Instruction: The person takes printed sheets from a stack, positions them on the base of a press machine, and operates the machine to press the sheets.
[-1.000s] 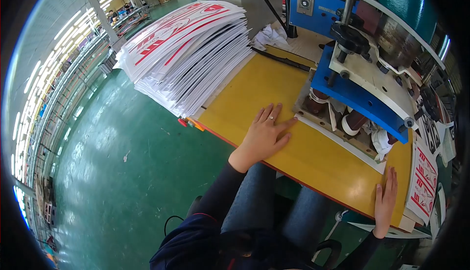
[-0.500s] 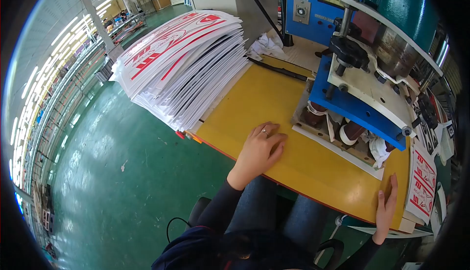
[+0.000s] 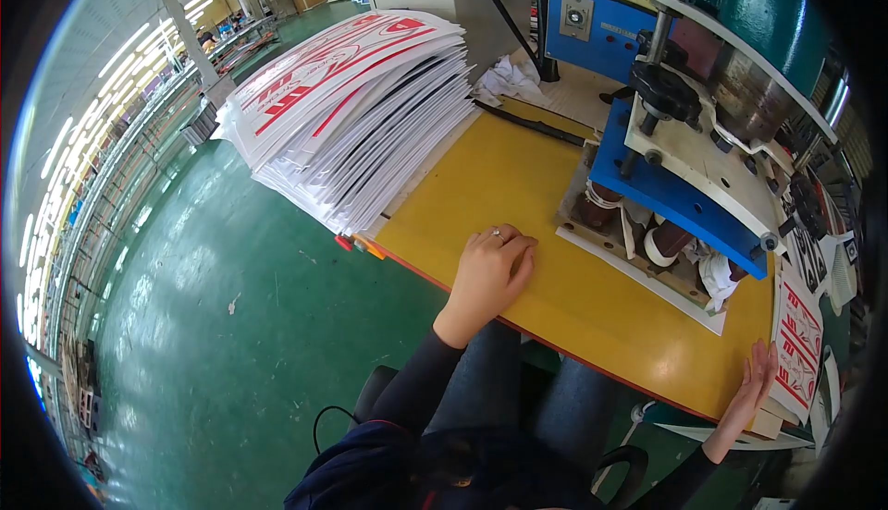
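Observed from beside the bench. Left hand (image 3: 486, 274) lies on the yellow tabletop (image 3: 499, 177), near its front edge, back of the hand upward. Fingers loosely bent inward, a ring on one of them. Palm side hidden; cannot tell whether anything is beneath it, and no object projects from the grip. Right hand (image 3: 751, 388) is at the right end of the tabletop, fingers extended and nearly straight; nothing visible in its grasp. Its fingertips are just beside the left edge of the red-and-white printed sheets (image 3: 797, 344); contact with them cannot be told from here.

White sheet (image 3: 684, 306): lies under the metal base plate of the press (image 3: 666, 177), only a narrow strip along the front showing. It is between the two hands, apart from both. Above the base plate: brown cylinders with white wrapping, then a blue plate, a pale plate, and a black knob (image 3: 666, 91) on top.

Left end of bench: tall, slanting stack of sheets (image 3: 370, 131), the top one printed in red. Behind the tabletop: crumpled white material (image 3: 509, 80) and a dark strip (image 3: 532, 123) running toward the press. Blue control box (image 3: 592, 43) at the rear, with dials and a meter.
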Tool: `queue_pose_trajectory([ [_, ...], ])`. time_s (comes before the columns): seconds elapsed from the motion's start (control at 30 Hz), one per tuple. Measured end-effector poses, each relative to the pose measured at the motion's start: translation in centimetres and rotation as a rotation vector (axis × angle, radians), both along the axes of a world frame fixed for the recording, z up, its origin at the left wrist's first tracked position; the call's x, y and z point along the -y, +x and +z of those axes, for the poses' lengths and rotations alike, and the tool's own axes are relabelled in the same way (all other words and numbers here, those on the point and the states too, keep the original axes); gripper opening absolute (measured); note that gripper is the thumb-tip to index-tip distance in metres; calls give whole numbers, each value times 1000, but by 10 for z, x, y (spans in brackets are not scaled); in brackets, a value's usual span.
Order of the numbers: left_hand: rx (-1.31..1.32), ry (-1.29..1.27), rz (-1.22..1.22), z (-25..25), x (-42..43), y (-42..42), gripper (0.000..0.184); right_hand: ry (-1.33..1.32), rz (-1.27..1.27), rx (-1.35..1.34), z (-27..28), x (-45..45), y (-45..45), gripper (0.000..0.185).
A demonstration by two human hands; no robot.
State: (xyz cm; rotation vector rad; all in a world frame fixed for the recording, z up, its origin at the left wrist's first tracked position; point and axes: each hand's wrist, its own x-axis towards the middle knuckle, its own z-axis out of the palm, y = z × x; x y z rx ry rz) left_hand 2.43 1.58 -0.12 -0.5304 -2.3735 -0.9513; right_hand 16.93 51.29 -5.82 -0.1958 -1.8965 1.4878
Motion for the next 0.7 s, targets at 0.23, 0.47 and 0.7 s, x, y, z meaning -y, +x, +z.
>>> queue_pose_trajectory([
  [0.23, -20, 76, -48, -8, -1, -2, 23, 32, 0, 17, 5, 7, 1, 47],
  [0.47, 54, 227, -59, 0, 2, 5, 35, 169, 17, 105, 11, 17, 1, 46],
  [0.7, 24, 253, -29, -1, 0, 5, 29, 847, -29, 479, 46, 70, -4, 46],
])
